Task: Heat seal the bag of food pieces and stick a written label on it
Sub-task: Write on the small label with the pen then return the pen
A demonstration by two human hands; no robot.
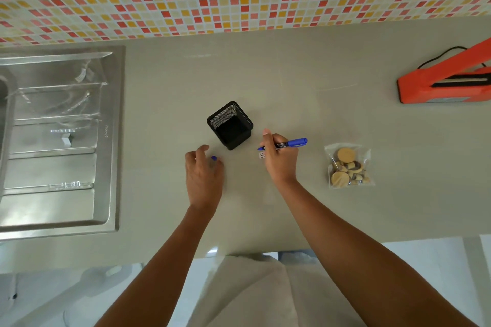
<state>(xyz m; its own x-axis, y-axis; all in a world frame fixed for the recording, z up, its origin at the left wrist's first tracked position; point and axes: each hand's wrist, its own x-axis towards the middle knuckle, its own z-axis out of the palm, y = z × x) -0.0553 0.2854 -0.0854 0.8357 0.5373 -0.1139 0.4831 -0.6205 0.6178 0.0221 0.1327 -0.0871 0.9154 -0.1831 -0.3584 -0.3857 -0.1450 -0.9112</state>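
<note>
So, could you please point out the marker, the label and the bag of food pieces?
marker [293, 143]: head view, on its blue barrel.
label [261, 155]: head view, on its visible written part.
bag of food pieces [348, 167]: head view, on its middle.

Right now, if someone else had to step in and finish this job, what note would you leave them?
Right hand grips the marker, tip at the label.
Left hand is by the cap; I cannot tell whether it pinches it.
The bag lies to the right of the hands, untouched. The sealer is at the far right, arm raised. The holder is just behind the hands.
Done: some writing is on the label.
Left: finish writing, cap the marker, stick the label on the bag. The bag's seal cannot be judged from here, so check it.
</note>
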